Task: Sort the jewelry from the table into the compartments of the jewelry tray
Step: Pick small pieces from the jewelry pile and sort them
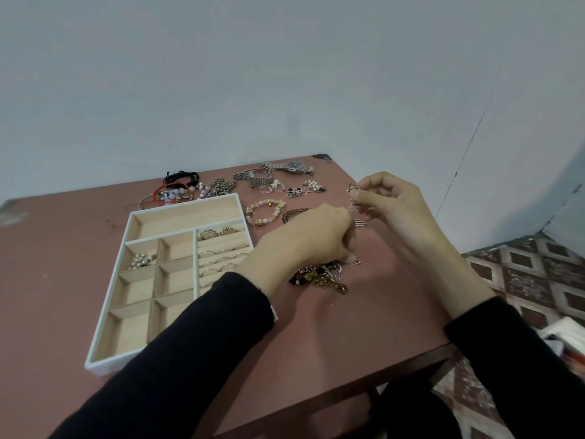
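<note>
Left hand [316, 236] and right hand [391, 202] each pinched 1 thin chain [352, 206], apparently silver; jewelry tray [104, 369] sat left of both.

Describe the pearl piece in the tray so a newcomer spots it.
Find the white jewelry tray at the left of the table. Under its long far compartment is a grid of square cells; the pearl cluster lies in the far-left one. It's the only visibly filled square cell; the rings sit in slotted rows alongside.
</note>
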Motion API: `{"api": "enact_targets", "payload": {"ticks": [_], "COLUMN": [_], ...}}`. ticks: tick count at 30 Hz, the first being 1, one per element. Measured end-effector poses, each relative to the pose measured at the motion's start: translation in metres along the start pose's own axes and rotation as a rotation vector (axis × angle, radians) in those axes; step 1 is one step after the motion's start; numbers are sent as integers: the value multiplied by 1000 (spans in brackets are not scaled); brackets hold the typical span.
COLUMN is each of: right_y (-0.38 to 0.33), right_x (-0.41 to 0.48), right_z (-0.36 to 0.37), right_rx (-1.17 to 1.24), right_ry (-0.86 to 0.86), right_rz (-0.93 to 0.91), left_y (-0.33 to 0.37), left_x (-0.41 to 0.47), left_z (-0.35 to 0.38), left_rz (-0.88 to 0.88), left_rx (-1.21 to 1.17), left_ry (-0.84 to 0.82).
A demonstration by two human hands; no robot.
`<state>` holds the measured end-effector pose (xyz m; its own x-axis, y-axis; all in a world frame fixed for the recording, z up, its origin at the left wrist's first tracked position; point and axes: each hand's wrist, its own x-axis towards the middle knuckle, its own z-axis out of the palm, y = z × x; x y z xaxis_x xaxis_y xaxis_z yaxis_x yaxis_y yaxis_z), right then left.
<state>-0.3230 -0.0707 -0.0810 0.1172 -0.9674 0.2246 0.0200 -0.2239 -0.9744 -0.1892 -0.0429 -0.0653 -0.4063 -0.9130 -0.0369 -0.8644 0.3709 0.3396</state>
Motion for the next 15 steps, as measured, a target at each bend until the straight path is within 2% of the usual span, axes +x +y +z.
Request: {"api": "enact_targets", "payload": {"ticks": [8, 15], "right_y": [0, -1], "right_x": [0, -1], "right_z": [0, 0], "right_rx": [0, 11], "right_ry": [-5, -6], "right_rz": [-4, -11], "left_y": [1, -5], "left_x": [1, -8], "left_z": [-3, -2], "left_rz": [-15, -9], "left_rx": [-37, -193], "left_ry": [-30, 167]}}
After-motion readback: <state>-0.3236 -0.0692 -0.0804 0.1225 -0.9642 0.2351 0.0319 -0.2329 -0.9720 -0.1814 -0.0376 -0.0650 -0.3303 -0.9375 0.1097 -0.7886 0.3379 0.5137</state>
